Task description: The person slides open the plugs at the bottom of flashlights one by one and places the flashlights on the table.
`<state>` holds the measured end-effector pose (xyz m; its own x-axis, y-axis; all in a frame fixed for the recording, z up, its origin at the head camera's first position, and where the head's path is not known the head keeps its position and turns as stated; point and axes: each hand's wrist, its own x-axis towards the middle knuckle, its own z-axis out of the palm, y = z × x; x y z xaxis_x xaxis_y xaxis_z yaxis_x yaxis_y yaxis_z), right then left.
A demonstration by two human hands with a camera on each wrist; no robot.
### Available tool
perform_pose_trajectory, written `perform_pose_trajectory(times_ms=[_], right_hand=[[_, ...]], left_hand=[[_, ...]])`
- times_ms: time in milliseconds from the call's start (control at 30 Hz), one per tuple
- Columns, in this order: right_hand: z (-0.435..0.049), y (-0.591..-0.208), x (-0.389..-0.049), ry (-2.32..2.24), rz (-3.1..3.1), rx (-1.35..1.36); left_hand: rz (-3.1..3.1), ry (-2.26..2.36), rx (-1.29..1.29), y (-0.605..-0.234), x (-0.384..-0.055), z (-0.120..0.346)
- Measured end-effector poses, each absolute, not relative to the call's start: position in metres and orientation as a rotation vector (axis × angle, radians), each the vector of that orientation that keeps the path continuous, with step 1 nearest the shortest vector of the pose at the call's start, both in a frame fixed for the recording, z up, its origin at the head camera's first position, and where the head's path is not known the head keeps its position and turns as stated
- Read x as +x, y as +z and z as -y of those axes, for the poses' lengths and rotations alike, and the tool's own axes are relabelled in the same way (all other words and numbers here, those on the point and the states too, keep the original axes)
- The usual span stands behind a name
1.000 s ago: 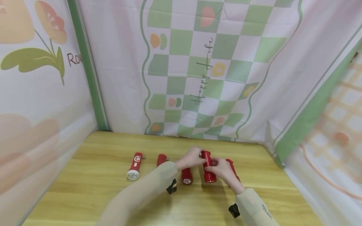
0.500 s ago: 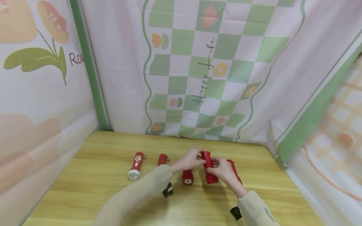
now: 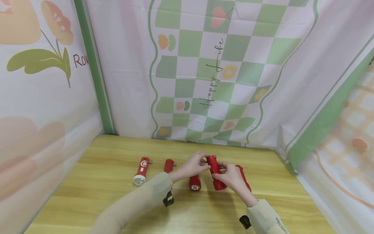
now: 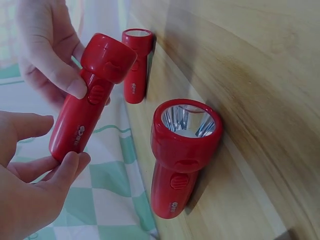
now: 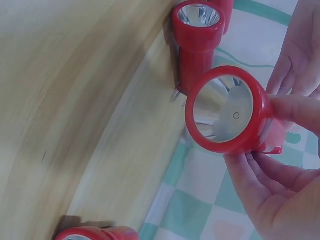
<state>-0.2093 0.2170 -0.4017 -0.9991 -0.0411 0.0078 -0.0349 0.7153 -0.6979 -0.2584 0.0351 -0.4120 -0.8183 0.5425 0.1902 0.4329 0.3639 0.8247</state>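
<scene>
A red flashlight point(image 3: 215, 175) is held between both hands over the table, its head end toward me. My right hand point(image 3: 232, 178) grips it near the head, the thumb beside the switch in the left wrist view. My left hand point(image 3: 192, 166) pinches the tail end with its fingertips. The right wrist view looks into the held flashlight's lens point(image 5: 225, 112). On the table between the left hand and me lies another red flashlight point(image 3: 194, 184). One more red flashlight point(image 3: 244, 178) lies just beyond the right hand, partly covered by it.
Farther left lie a red flashlight with a white head point(image 3: 141, 170) and a red one point(image 3: 168, 165) partly hidden by the left forearm; both show prongs sticking out. The wooden table point(image 3: 96, 182) meets patterned cloth point(image 3: 193, 71) at the back and sides.
My left forearm has drawn slightly left and toward me. The held flashlight leans a little more, its tail end shifting left; both hands keep their hold. The head view has shifted slightly.
</scene>
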Motion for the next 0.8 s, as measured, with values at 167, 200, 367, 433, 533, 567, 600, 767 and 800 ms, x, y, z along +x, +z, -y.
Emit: perform_pose_trajectory(times_ms=[167, 200, 367, 433, 533, 567, 600, 767, 800], right_hand=[[-0.214, -0.398, -0.206, -1.201, -2.900, -0.104], [-0.213, -0.398, -0.205, -1.204, -2.899, -0.111], [-0.211, -0.396, -0.201, -1.228, -2.888, -0.145], [-0.210, -0.396, -0.200, -1.242, -2.885, -0.151], [-0.209, -0.395, -0.198, -1.257, -2.886, -0.162], [-0.208, -0.395, -0.197, -1.260, -2.886, -0.166], [-0.208, -0.395, -0.196, -1.265, -2.885, -0.170], [-0.206, -0.396, -0.195, -1.276, -2.897, -0.192], [-0.206, -0.396, -0.195, -1.278, -2.903, -0.193]], left_hand=[[-2.490, 1.474, 0.922, -0.412, -0.255, -0.027], [-2.487, 1.478, 0.928, -0.412, -0.254, -0.025], [-2.453, 1.525, 0.976, -0.413, -0.250, -0.015], [-2.439, 1.545, 0.990, -0.413, -0.249, -0.011], [-2.432, 1.562, 1.007, -0.412, -0.248, -0.007], [-2.432, 1.566, 1.008, -0.412, -0.248, -0.005], [-2.431, 1.572, 1.010, -0.411, -0.248, -0.004], [-2.425, 1.611, 0.992, -0.410, -0.244, 0.000], [-2.427, 1.616, 0.990, -0.410, -0.243, 0.000]])
